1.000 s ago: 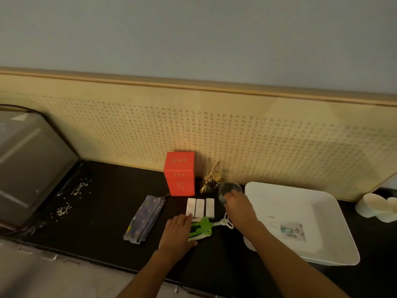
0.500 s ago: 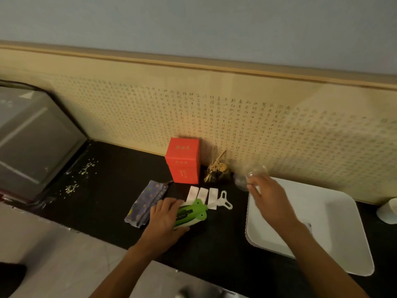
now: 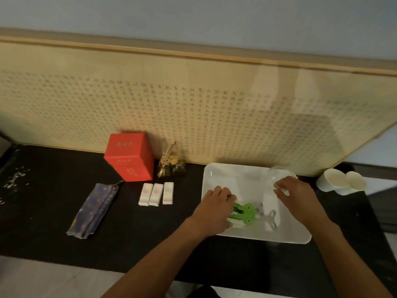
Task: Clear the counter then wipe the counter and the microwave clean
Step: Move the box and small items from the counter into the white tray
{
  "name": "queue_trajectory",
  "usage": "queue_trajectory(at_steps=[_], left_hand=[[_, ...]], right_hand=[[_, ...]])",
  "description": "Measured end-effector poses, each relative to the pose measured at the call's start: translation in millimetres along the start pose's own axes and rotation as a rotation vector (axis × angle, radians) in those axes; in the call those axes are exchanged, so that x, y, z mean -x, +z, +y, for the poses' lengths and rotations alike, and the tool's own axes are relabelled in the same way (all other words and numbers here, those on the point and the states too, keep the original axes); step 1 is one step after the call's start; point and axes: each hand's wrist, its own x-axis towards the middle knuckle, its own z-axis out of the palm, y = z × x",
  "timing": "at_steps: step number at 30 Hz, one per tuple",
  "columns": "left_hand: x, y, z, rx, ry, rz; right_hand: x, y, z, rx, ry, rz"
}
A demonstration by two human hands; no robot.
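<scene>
Over the white tray (image 3: pixel 225 176), the left hand (image 3: pixel 212 211) grips a green tool (image 3: pixel 247 213) and the right hand (image 3: pixel 300 197) pinches a glass (image 3: pixel 279 174).

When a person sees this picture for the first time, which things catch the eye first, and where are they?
The bright red box stands out most, upright at the back of the dark counter. To its right, both hands are over the white tray: the left hand grips a green frog-shaped tool inside it, and the right hand holds a clear cup at its far corner.
</scene>
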Motion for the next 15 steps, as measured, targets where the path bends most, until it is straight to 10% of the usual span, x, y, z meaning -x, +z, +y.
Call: queue_trajectory(at_steps=[15], left_hand=[[-25, 36, 18, 0.336, -0.008, -0.255]], right_hand=[[5, 32, 31, 0.07, 0.042, 0.01]])
